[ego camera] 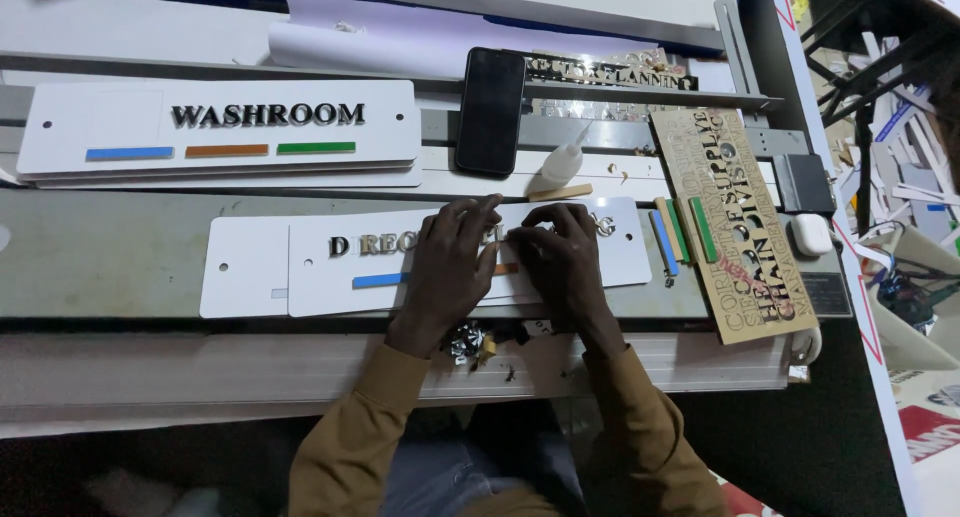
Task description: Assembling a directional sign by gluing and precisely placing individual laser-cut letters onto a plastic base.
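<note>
Where metal letters run, white sign plate (310, 267) beneath both hands (505, 262).

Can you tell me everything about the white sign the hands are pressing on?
The white sign plate is a long, flat rectangle with rounded corners, smooth like plastic. It lies flat on the grey workbench, seemingly on a second white plate jutting out at its left end. A small hole sits near each end. Shiny raised letters run along its middle, and a blue strip lies below them. The left hand and right hand rest on its centre, hiding several letters.
</note>
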